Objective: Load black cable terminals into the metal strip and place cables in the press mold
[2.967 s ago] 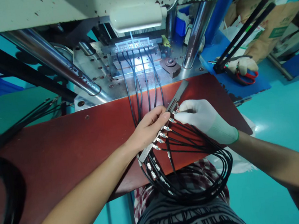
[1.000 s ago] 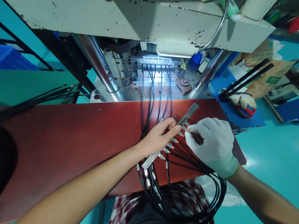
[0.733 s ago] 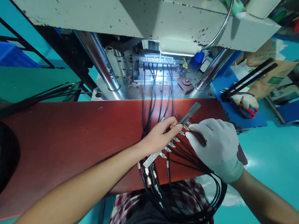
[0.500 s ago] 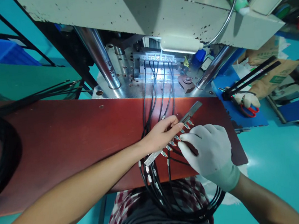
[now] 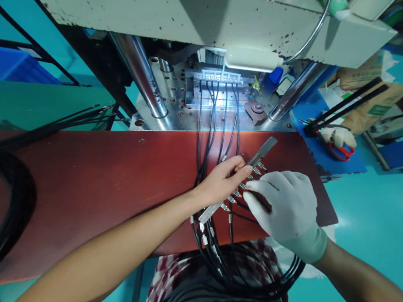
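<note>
My bare left hand (image 5: 220, 182) presses down on a slim metal fixture bar (image 5: 264, 147) that lies slantwise on the red-brown board (image 5: 91, 184). Several black cables (image 5: 271, 272) with small metal tips sit side by side along the bar. My white-gloved right hand (image 5: 286, 209) pinches one cable's tip near the bar's middle. The cables loop down over my lap. Other black cables (image 5: 216, 120) run from the board up into the mould block (image 5: 215, 83) of the press.
A grey press (image 5: 207, 18) with steel columns (image 5: 139, 73) stands behind the board, with a white lamp (image 5: 252, 59) over the mould. Red scissors (image 5: 340, 149) and black rods (image 5: 346, 104) lie on a blue mat at right. A black cable coil (image 5: 9, 204) lies at left.
My right hand has moved from the bar's upper end down towards its middle, to a lower cable tip. My left hand stays on the bar. The view has shifted slightly.
</note>
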The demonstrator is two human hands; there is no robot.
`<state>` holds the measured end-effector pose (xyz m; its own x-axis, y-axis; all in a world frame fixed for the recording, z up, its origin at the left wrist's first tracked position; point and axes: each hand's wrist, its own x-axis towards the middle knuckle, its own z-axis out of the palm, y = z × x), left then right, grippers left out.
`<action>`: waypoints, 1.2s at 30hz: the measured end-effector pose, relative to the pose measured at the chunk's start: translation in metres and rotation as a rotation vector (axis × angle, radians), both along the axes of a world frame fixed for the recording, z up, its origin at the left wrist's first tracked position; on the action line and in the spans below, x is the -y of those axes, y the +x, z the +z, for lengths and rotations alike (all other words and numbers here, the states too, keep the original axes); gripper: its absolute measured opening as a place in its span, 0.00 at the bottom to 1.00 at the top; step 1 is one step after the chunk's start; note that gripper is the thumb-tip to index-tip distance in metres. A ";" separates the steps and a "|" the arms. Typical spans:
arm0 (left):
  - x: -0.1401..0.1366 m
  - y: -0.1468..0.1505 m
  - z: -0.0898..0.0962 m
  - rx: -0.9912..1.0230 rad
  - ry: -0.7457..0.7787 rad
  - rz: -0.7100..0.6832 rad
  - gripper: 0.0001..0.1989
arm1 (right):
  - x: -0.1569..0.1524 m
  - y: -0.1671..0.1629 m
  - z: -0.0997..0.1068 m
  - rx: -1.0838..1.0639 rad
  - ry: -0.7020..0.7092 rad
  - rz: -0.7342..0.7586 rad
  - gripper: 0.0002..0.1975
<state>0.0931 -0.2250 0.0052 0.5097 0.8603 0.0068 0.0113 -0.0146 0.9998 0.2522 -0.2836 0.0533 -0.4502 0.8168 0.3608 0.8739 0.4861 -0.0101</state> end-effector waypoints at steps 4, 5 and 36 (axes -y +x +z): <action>0.000 0.000 0.000 0.004 -0.013 0.009 0.16 | 0.008 -0.006 0.001 0.027 -0.031 0.067 0.07; 0.000 0.001 0.001 0.004 -0.017 0.012 0.16 | 0.009 -0.009 -0.001 0.041 -0.038 0.079 0.07; -0.016 -0.050 0.038 -1.197 0.921 -0.355 0.13 | -0.112 0.121 0.002 0.325 -0.430 -0.170 0.13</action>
